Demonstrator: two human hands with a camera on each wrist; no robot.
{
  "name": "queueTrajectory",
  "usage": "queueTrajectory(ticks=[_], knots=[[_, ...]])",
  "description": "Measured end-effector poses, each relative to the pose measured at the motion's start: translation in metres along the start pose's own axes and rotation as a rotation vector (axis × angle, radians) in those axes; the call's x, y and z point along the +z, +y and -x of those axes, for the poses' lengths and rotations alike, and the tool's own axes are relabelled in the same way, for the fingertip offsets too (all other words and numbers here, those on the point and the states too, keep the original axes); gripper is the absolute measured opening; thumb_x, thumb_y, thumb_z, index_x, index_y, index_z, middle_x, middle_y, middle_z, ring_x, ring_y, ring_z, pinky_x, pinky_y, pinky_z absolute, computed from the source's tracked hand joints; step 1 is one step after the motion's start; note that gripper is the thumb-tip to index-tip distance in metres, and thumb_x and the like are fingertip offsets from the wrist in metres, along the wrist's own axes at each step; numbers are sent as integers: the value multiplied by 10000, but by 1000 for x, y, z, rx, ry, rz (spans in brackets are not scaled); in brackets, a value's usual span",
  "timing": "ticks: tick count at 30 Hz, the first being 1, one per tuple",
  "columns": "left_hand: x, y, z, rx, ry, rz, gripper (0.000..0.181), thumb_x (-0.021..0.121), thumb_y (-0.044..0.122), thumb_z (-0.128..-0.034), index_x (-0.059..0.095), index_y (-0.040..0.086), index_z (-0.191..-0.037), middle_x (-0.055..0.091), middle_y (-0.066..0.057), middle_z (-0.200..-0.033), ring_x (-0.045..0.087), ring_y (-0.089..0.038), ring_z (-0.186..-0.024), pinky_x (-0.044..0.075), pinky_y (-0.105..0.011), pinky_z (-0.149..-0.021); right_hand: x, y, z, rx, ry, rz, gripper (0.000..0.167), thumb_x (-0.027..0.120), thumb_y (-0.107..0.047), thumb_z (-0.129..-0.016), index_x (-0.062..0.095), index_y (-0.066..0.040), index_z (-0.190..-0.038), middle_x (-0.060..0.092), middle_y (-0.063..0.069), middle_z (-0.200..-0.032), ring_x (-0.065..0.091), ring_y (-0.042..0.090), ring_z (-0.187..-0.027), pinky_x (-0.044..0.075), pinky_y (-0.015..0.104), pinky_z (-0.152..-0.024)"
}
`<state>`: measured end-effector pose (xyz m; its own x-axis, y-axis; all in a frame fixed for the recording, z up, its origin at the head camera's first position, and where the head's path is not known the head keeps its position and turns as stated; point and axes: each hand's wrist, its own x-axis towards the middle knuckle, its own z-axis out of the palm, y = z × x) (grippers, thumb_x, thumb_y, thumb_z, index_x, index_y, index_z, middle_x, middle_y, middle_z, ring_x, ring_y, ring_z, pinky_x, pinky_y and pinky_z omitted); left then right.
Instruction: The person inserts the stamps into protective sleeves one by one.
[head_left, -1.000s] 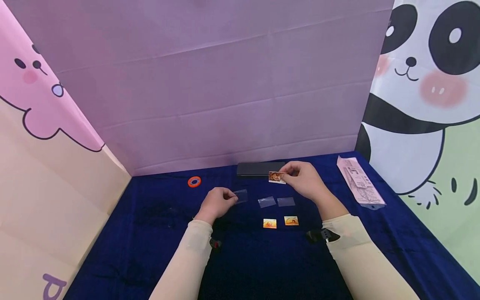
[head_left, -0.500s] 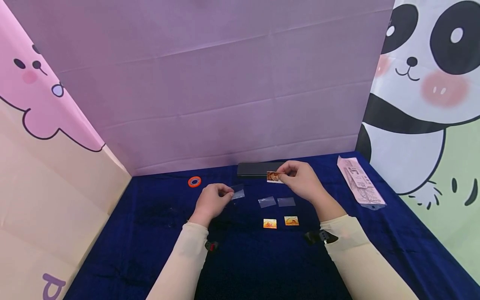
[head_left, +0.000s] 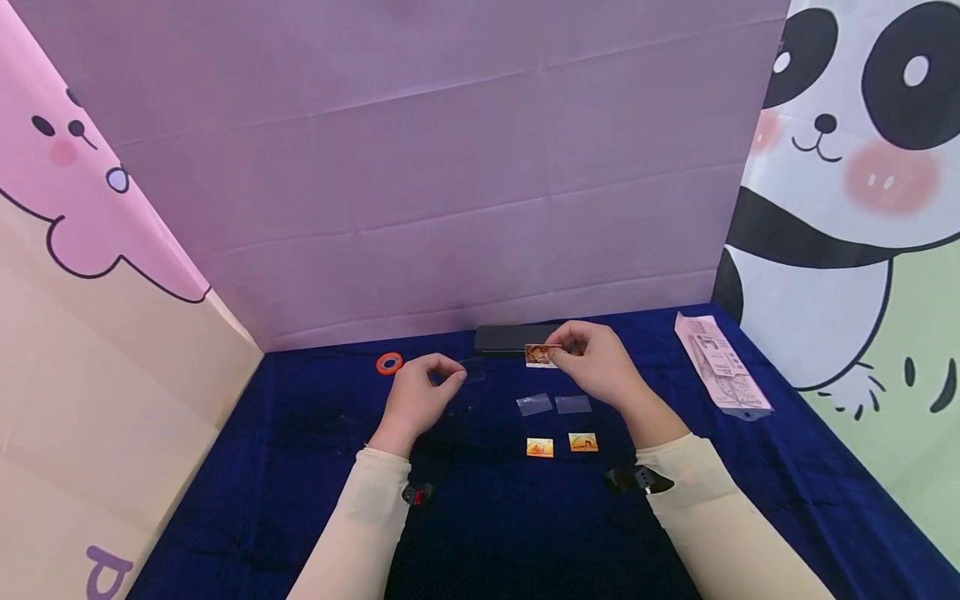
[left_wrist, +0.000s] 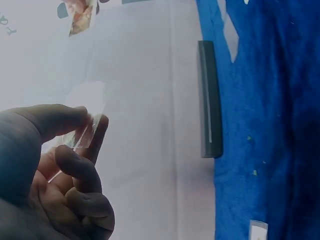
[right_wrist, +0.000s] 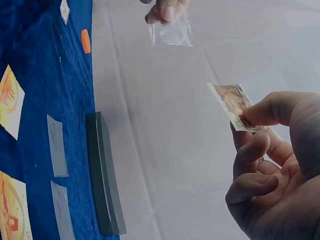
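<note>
My left hand [head_left: 420, 398] pinches a small clear plastic sleeve [head_left: 475, 370] by one edge, between thumb and forefinger. The sleeve [right_wrist: 173, 35] hangs above the cloth in the right wrist view. Opposite it, my right hand [head_left: 598, 360] pinches a brown-pictured postage stamp [head_left: 537, 356] with a toothed edge. A gap separates stamp and sleeve. Below the hands, two more clear sleeves [head_left: 534, 405] lie side by side on the blue cloth. Nearer to me are two yellow-orange stamps, one on the left [head_left: 540, 447] and one on the right [head_left: 582, 442].
A dark flat case [head_left: 506, 338] lies behind the hands, against the back curtain. An orange ring-shaped roll [head_left: 389, 363] sits back left. At the right is a pink printed packet [head_left: 722, 367]. Blue cloth [head_left: 285, 483] covers the table, with printed curtains on three sides.
My left hand has risen and moved left and back with the sleeve, whose tilt has changed. My right hand has shifted slightly left, still holding the stamp. The things on the cloth stay put.
</note>
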<state>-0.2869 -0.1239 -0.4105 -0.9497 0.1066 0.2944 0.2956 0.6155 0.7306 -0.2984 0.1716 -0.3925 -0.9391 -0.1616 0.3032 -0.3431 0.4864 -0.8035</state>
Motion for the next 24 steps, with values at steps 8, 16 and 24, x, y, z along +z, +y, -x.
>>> queueTrajectory(ticks=[8,16,24], knots=[[-6,7,1,53,25,42,108,769,256,-984,785,211,-1082,702,77,-933,520,-208,-632,432,-323,-539,1,-7,3,-13,0,-2,88,702,-143,-1004,750,-129,-1077,620,75,-852,497,251,-655,416,344,-543],[-10,8,2,62,53,72,83,745,268,-1001,787,230,-1062,679,68,-914,499,-218,-595,405,-324,-507,-1,-11,6,-38,21,-6,83,701,-142,-1006,748,-140,-1075,597,96,-824,491,266,-637,414,343,-532],[-16,15,3,99,73,93,94,748,255,-999,787,193,-1059,716,70,-952,494,-214,-588,401,-308,-512,-3,-17,7,-44,25,-14,80,703,-143,-1008,747,-144,-1074,567,110,-781,497,270,-645,419,339,-537]])
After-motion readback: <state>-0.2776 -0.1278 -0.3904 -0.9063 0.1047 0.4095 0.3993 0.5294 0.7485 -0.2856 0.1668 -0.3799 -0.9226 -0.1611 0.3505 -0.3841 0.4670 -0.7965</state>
